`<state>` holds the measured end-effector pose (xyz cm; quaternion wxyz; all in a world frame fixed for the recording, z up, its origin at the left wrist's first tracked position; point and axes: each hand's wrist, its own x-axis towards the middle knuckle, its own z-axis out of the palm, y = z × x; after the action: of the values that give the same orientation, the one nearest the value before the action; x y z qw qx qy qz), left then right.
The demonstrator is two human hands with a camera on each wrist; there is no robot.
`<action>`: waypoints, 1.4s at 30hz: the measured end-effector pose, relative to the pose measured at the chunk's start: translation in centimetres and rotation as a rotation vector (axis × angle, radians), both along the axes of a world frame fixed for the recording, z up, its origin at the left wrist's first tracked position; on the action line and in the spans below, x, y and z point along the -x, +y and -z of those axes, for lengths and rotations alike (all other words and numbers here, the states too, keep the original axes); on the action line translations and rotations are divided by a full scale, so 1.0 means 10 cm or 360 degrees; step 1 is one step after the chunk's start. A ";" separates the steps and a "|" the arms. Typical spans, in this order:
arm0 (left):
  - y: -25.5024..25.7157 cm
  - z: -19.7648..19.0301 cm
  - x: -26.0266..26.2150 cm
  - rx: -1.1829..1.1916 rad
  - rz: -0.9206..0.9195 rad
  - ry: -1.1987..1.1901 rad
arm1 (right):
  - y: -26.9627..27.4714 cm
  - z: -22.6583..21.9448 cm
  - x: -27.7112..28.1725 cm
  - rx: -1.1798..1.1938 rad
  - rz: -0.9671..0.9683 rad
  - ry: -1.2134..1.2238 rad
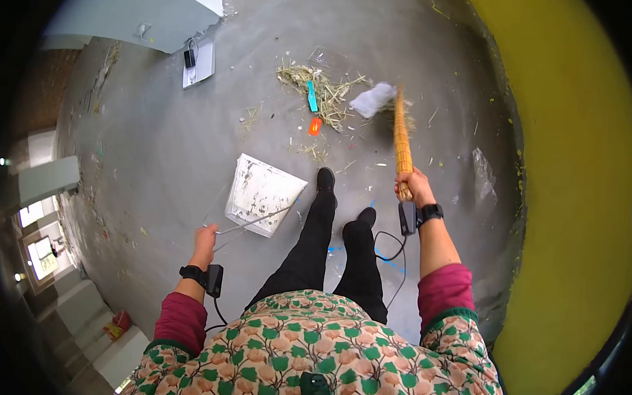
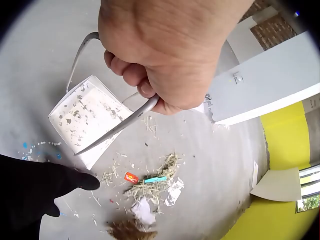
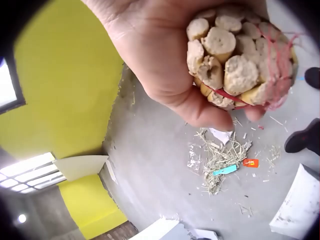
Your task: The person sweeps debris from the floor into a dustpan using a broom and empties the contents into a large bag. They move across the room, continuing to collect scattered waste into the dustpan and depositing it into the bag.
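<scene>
My left hand grips the bent metal handle of a white dustpan. The pan, stained with dark specks, is to the left of my feet. In my right hand is a straw broom, held round its thick bundled end; the cut stalk ends and red string show in the right wrist view. The broom's far end, blurred in the head view, is beside a crumpled white scrap. Left of that scrap lies a pile of straw with a teal strip and an orange packet.
Clear plastic film lies by the yellow wall on the right. A white box-like object with a black device on it sits at the upper left by a pale block. Straw bits are scattered over the grey floor.
</scene>
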<state>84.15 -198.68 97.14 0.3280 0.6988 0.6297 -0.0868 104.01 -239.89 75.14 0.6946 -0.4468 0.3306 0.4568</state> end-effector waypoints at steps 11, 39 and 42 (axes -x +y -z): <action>0.78 0.16 0.06 0.0200 -0.0495 -0.0034 | 1.93 -0.63 0.03 -0.0350 -0.0857 0.0179; 0.92 0.08 -2.73 0.0202 -0.0341 -0.0179 | 2.41 -0.10 -4.47 0.0070 -0.1035 -0.0130; 1.06 0.12 -3.06 0.0198 -0.0426 -0.0250 | 2.18 -0.46 -4.67 0.0500 -0.0684 -0.0681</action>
<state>114.79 -188.06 95.95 0.4277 0.5916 0.6830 -0.0263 150.72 -218.05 79.70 0.5587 -0.6936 0.1420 0.4320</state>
